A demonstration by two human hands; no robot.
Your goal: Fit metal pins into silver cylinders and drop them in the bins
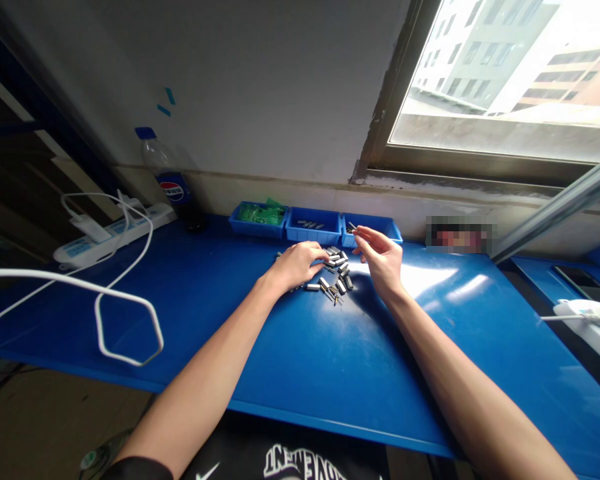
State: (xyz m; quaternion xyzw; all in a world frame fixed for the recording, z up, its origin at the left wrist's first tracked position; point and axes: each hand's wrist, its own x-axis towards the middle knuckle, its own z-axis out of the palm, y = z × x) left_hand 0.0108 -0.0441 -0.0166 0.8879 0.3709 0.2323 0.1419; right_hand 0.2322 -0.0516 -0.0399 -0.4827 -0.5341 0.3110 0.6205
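Observation:
My left hand (300, 262) rests palm down on the blue tabletop (260, 333), its fingers curled over the left side of a heap of small silver cylindrical parts (336, 273). My right hand (380, 257) is raised just right of the heap, and its fingertips pinch one small dark part (352, 228) near the rightmost of three blue bins (375, 230). The middle bin (314, 227) holds several dark parts. The left bin (259, 219) holds green plastic pieces.
A cola bottle (173, 180) stands by the wall at the left, beside a white power strip (113, 233) whose cable (125, 313) loops across the table. Another white device (593, 320) lies at the right edge. A window is above right.

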